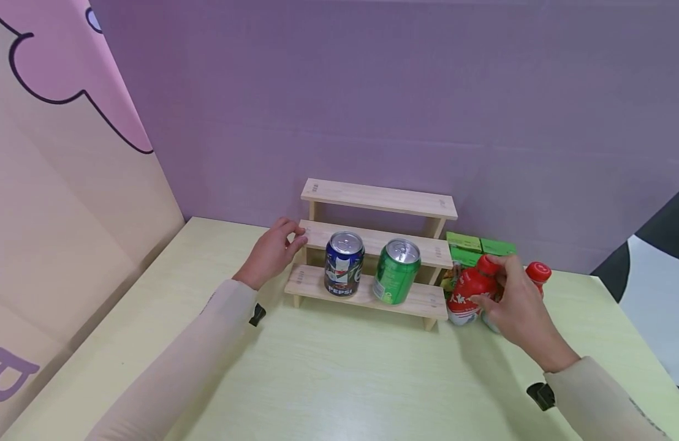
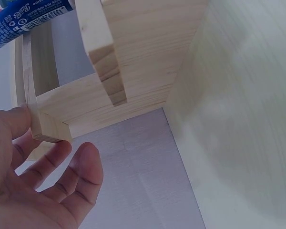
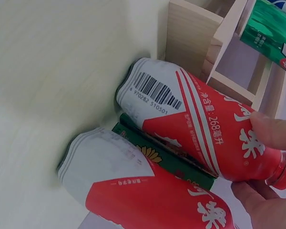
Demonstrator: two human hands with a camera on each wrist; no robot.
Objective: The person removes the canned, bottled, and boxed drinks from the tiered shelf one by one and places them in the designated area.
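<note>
My left hand [image 1: 273, 252] pinches the left end of the middle board of a three-tier wooden shelf [image 1: 379, 195]. In the left wrist view its thumb lies on one face and the fingers [image 2: 57, 152] on the other. My right hand [image 1: 518, 306] holds a red-and-white bottle [image 1: 472, 291] near its neck, beside the shelf's right end. A second such bottle [image 3: 157, 191] stands right next to it, partly hidden by the hand in the head view. On the lowest board stand a blue Pepsi can [image 1: 344, 266] and a green can [image 1: 396, 272].
Green boxes [image 1: 480, 245] sit behind the bottles, at the shelf's back right. The pale wooden table [image 1: 328, 367] reaches back to a purple wall panel [image 1: 372, 86]. A printed panel [image 1: 69, 202] borders it on the left.
</note>
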